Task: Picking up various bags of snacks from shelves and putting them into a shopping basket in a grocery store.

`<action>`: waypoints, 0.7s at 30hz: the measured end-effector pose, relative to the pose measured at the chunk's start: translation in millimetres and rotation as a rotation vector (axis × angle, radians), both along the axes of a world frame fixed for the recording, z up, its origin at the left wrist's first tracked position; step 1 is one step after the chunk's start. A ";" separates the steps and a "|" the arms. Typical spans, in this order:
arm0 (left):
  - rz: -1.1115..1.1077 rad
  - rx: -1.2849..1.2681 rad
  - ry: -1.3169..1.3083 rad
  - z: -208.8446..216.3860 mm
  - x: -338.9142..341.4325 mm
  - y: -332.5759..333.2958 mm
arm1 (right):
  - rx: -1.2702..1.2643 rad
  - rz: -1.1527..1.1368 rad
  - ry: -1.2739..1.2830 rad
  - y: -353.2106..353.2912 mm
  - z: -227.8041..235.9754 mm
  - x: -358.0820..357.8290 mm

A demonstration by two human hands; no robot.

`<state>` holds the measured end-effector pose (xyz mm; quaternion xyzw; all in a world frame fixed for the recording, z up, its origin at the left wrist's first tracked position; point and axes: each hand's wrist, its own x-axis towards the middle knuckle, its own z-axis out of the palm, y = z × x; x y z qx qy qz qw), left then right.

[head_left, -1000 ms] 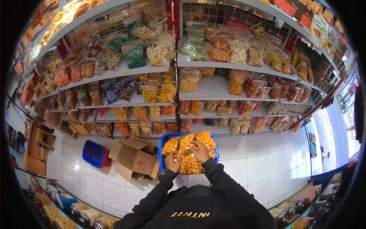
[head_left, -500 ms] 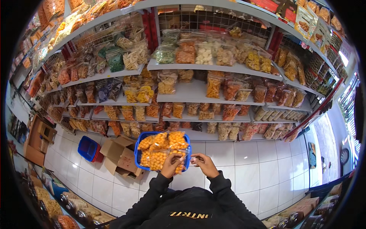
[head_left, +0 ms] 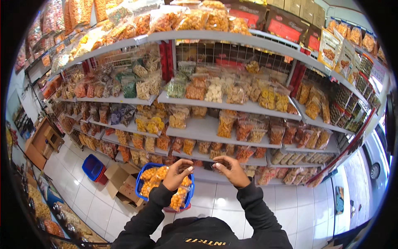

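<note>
Raised since the earlier frame: left hand (head_left: 175, 175), nearer, overlapping in view the far right corner of blue basket (head_left: 192, 188) with bagged orange snack balls (head_left: 150, 186); right hand (head_left: 233, 170), beyond right edge. Fingers curled; cannot tell whether grasping.

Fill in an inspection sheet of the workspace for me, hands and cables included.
Surface: white tiled floor, glossy with reflections.
Things at hand: blue basket holding bagged orange snacks; something red shows beneath it.
Clutter: open cardboard box left of the basket; farther left, a blue container atop a red one.
Hands: left hand overlaps the basket in view; right hand is apart, to the right. Fingers curled; anything pinched is too small to tell.
Cables: nothing seen.
Surroundings: shelves of bagged snacks ahead; car outside, right.
</note>
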<state>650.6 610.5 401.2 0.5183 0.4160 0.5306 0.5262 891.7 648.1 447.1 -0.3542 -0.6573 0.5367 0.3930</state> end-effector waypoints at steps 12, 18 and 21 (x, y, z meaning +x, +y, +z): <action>0.070 0.542 0.305 214.2 3.2 164.4 | 0.608 -0.095 0.038 193.6 202.2 28.1; 0.221 0.944 0.391 342.5 49.6 287.3 | 0.758 -0.352 0.104 342.1 334.9 72.1; 0.514 1.082 0.609 412.5 81.0 357.1 | 0.740 -0.537 -0.078 442.0 381.2 94.8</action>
